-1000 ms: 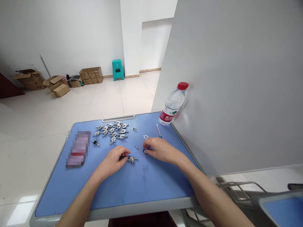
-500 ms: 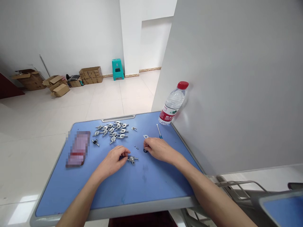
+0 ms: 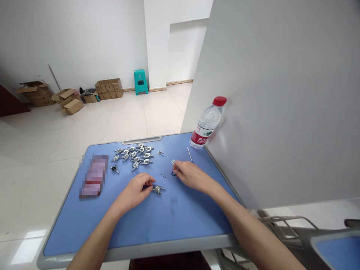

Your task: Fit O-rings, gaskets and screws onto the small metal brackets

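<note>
My left hand [image 3: 137, 189] rests on the blue table, thumb and fingertips closed on one stub of a small silver metal valve [image 3: 158, 189]. Over to the right, the fingers of my right hand [image 3: 188, 174] are pinched at a black rubber ring [image 3: 173, 173], part of it hidden by the fingertips. A thin silver plate [image 3: 173, 162] lies just beyond those fingers, partly covered. Between the hands are a few tiny metal pieces [image 3: 163, 175]. A screwdriver [image 3: 189, 153] lies behind the right hand, its handle mostly hidden.
Several similar metal valves [image 3: 133, 154] lie grouped at the back, with one showing a black centre [image 3: 114, 168] and a small loose part [image 3: 160, 152] nearby. A pixelated purple object [image 3: 95, 176] is at left. A water bottle [image 3: 206, 125] stands by the grey partition [image 3: 270, 112].
My right hand has moved slightly away from me, the black ring moving with it, and now covers more of the silver plate. My left hand and the valve stay put.
</note>
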`<state>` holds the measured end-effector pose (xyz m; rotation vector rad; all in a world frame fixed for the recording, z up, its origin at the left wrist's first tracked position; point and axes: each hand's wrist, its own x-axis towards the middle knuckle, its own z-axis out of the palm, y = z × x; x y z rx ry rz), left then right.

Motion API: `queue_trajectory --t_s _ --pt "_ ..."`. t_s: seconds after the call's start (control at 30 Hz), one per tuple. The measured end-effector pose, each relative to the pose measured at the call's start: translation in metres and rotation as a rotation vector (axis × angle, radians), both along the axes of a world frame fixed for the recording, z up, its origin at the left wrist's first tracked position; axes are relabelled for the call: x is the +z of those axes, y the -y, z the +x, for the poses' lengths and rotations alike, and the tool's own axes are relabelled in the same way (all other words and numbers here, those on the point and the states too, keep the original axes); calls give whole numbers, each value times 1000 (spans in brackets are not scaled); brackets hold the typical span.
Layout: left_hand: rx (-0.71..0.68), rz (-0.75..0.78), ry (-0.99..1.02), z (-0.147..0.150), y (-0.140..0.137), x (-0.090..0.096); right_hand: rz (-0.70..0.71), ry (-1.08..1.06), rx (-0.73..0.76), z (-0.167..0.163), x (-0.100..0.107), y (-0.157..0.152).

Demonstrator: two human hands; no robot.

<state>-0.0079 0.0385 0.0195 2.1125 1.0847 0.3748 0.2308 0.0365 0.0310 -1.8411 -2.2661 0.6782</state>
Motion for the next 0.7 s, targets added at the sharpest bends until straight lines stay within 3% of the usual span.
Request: queue_trajectory --t_s 0.7 --pt "124 80 114 2 -2 1 18 -88 2 -6 6 6"
